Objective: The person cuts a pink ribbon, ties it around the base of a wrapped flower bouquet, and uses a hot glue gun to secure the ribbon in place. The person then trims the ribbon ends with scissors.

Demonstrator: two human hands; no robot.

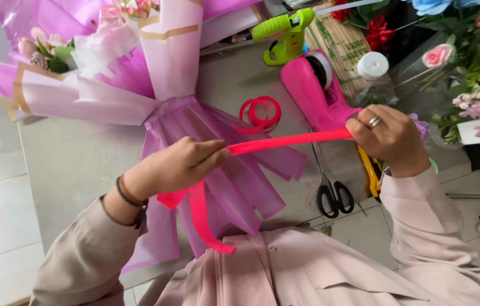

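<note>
Head view, looking down on a grey table (81, 158).

Left hand (175, 167): closed in a pinch on a bright pink ribbon (285, 141), thumb and fingers pointing right. A dark band sits on that wrist. Behind the hand the ribbon loops under the palm, and its loose tail hangs down toward the person's chest.

Right hand (390, 139): closed on the other end of the same ribbon, ring visible on one finger. The ribbon runs taut and nearly level between the two hands, rising slightly to the right.

Below the ribbon lies a bouquet (155, 85) wrapped in pink and purple paper, flower end toward the upper left, flared stem end beneath the left hand.

Other items on the table: a curl of red ribbon (259, 113) just above the stretched piece; a pink tape dispenser (313, 90) touching the right hand's side; a green glue gun (285, 31) behind it; black-handled scissors (333, 192) near the table edge; loose flowers (478, 96) at far right.
</note>
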